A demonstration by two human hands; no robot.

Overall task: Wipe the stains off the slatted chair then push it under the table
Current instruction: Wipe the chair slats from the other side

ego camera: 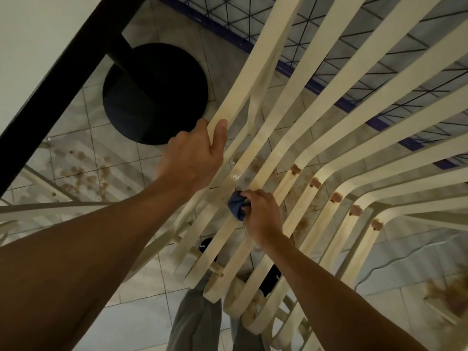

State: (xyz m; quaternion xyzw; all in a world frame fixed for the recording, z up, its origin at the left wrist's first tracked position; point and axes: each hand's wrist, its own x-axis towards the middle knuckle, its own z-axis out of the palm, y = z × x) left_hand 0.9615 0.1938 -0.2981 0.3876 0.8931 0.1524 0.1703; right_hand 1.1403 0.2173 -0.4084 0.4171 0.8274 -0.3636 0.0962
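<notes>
Grips outer slat [243,89] of slatted chair [329,102] with left hand [195,150]; clenches blue cloth [236,205] in right hand [263,214]. Rub lengthwise, firm pressure, working toward brown stains [295,169].

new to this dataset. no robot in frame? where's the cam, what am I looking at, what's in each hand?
There is no robot here: a person works with bare hands. The one picture comes from a wide-angle camera on their head, looking down, so both arms enter from the bottom and straight lines bend.

The cream strips are the slatted chair. The left hand grips one slat, apparently to steady the chair. The right hand holds a bunched dark blue cloth against a slat. Brown stains sit on the slats further right, not yet wiped.

At upper left is the table, white with a black edge. Its round black base stands on the tiled floor.
</notes>
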